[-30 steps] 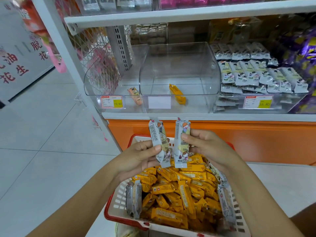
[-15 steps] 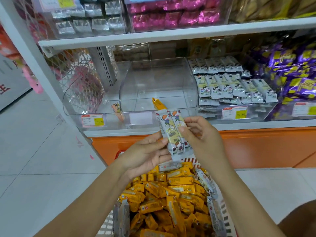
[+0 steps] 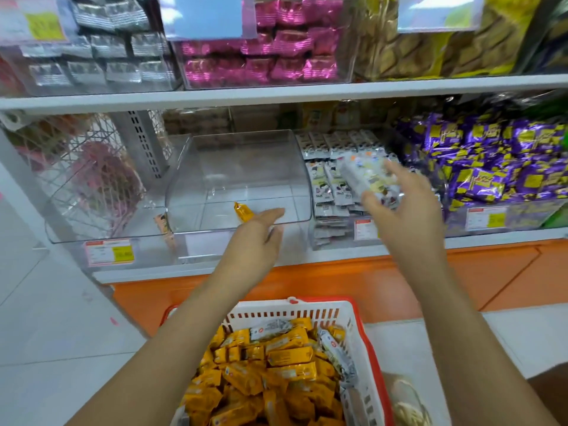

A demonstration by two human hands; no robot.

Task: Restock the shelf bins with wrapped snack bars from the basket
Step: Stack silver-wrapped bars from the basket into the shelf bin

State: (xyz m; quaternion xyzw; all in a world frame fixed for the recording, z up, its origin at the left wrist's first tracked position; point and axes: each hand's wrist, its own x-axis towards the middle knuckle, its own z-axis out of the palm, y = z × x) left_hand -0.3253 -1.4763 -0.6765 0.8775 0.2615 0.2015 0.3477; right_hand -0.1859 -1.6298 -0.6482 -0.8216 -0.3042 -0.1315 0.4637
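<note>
White wrapped bars point(image 3: 364, 175) are gripped in the right hand point(image 3: 402, 216) above the right bin point(image 3: 333, 238), the left hand point(image 3: 256, 233) held straight-fingered, empty.

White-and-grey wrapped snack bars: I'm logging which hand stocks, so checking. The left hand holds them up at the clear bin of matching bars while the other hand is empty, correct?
Not quite: the head view shows the right hand gripping the white-and-grey wrapped snack bars by the clear bin of matching bars. The left hand is the empty one, fingers straight.
</note>
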